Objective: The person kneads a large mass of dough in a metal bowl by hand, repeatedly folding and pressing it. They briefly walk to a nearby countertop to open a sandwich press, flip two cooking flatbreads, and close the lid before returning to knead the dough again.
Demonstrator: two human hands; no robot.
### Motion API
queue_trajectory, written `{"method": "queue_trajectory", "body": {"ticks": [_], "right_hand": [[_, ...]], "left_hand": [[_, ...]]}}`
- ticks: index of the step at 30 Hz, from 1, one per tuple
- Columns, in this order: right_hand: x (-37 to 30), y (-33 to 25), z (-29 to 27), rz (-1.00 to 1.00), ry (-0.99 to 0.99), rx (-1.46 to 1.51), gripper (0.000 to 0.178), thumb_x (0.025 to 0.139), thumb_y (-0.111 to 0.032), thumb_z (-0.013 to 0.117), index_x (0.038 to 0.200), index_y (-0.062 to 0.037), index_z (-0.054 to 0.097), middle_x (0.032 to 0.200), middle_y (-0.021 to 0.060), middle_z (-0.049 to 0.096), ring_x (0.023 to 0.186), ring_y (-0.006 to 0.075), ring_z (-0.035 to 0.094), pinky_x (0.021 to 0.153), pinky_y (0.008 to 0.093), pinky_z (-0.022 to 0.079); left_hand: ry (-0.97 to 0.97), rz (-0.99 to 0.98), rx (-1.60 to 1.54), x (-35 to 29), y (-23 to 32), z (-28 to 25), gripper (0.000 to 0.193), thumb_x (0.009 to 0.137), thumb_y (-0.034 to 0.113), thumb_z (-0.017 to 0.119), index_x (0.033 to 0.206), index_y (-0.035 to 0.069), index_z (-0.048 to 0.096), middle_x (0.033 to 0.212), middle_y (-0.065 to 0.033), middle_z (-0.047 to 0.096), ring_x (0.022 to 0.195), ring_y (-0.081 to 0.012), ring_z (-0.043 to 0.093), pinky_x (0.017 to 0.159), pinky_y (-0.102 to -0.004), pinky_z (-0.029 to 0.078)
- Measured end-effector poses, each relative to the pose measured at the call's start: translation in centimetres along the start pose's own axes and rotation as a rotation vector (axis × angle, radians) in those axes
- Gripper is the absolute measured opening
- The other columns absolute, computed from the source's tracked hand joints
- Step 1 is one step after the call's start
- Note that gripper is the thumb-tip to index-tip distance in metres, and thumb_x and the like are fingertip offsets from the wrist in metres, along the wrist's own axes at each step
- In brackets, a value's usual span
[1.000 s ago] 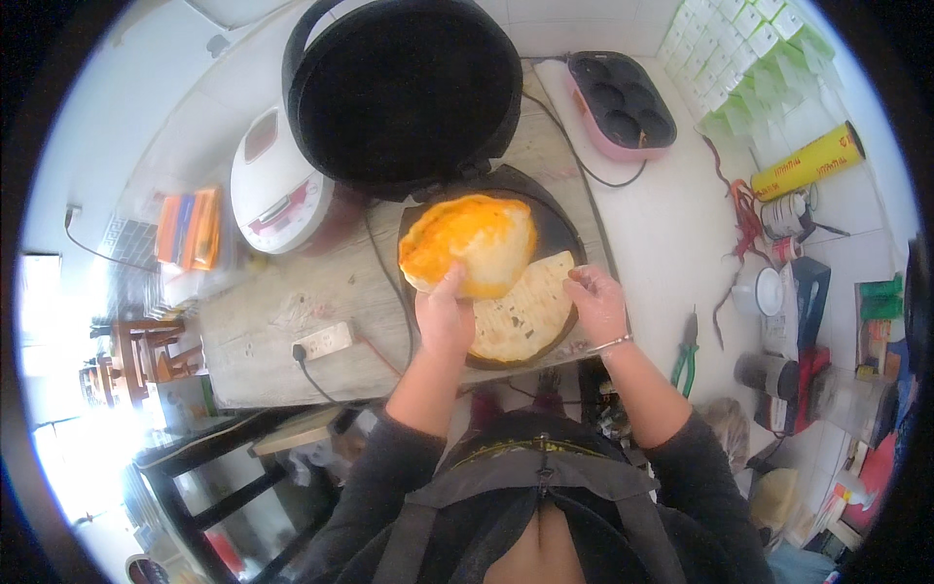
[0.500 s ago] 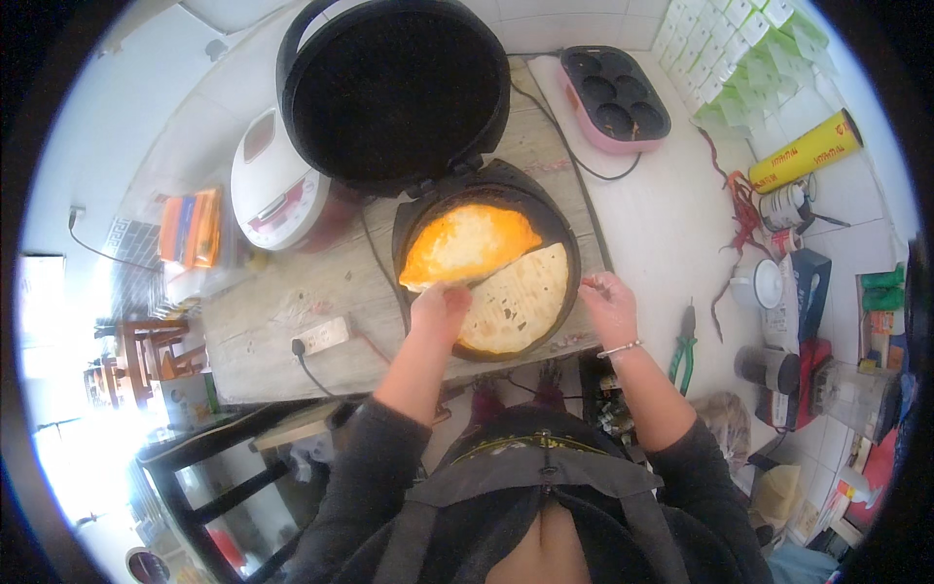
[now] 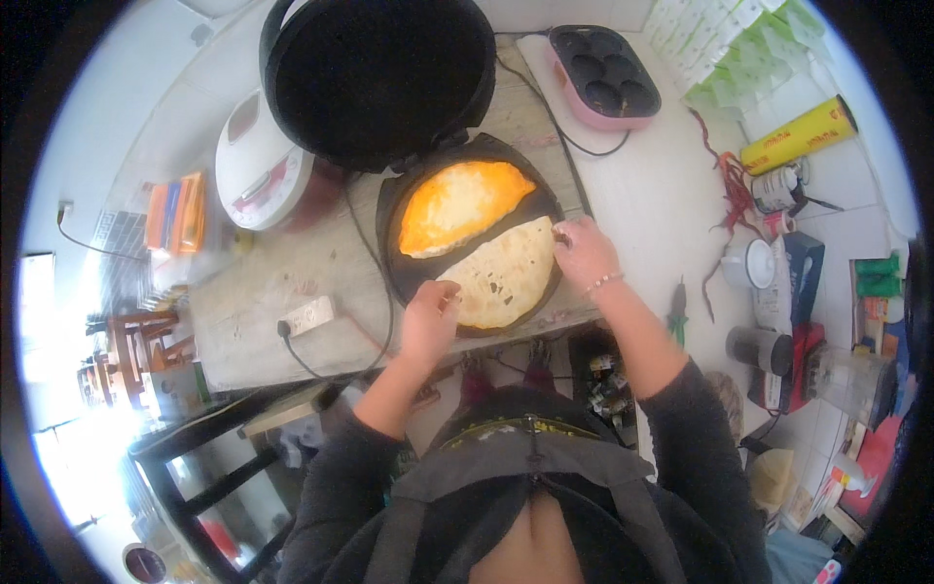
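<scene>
Two half-moon folded flatbreads lie in a round black electric griddle [image 3: 390, 255] whose lid [image 3: 381, 83] stands raised at the back. The farther flatbread [image 3: 465, 206] is orange-yellow around a pale middle. Nearer me is a pale folded flatbread [image 3: 501, 275] with a few brown spots. My left hand [image 3: 428, 318] has its fingers curled in a pinch at this bread's left corner. At the opposite corner, my right hand [image 3: 586, 255], with a bracelet at the wrist, pinches the edge between closed fingertips. The undersides of both breads are hidden.
A white rice cooker [image 3: 255, 175] stands left of the griddle, near a power strip [image 3: 313, 316] and cords. At the back right sits a pink pan with round wells [image 3: 603, 80]. Green-handled pliers [image 3: 677, 313], a white lidded mug [image 3: 751, 263] and a yellow roll [image 3: 800, 136] lie farther right.
My right hand has come left from beside the griddle onto the pale bread's right corner. My left hand has shifted slightly down and left, at the other corner. The whole view has shifted a little.
</scene>
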State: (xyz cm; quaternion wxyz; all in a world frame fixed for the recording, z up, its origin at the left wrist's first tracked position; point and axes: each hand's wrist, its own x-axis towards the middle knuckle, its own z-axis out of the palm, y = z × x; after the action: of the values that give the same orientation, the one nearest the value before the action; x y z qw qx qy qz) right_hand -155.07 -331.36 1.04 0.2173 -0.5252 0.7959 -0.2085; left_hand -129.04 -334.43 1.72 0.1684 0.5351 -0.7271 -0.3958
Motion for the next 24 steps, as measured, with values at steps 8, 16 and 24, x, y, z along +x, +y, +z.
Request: {"method": "queue_trajectory", "body": {"ticks": [8,16,24], "right_hand": [[5.5,-1.8,-0.2,-0.08,-0.335,-0.36,0.031,0.075,-0.015,0.049,0.104,-0.0129,0.061,0.114,0.0127,0.05,0.102,0.0295,0.054,0.086,0.0378,0.044],[7.2,-1.6,0.9,-0.108,-0.344,-0.567,0.024,0.071,-0.017,0.053,0.09,-0.0072,0.065,0.103,0.0139,0.055,0.096,0.0268,0.055,0.082,0.0359,0.046],[6.3,-1.8,-0.2,-0.027,-0.435,-0.173,0.022,0.064,-0.011,0.053,0.083,-0.0016,0.061,0.072,0.0124,0.06,0.073,0.029,0.059,0.066,0.0355,0.047]], "left_hand": [[0.048,0.265,0.302,0.5,-0.3,-0.9,0.017,0.071,0.004,0.055,0.087,0.004,0.059,0.085,-0.0131,0.056,0.079,-0.0309,0.055,0.07,-0.0372,0.046],[-0.044,0.475,0.243,-0.5,1.2,3.5,0.01,0.068,0.007,0.055,0.077,0.005,0.057,0.079,-0.0118,0.052,0.079,-0.0306,0.053,0.069,-0.0382,0.044],[-0.066,0.429,0.338,-0.9,1.2,4.7,0.015,0.072,0.015,0.059,0.083,0.005,0.056,0.087,-0.0124,0.052,0.085,-0.0299,0.052,0.075,-0.0375,0.043]]}}
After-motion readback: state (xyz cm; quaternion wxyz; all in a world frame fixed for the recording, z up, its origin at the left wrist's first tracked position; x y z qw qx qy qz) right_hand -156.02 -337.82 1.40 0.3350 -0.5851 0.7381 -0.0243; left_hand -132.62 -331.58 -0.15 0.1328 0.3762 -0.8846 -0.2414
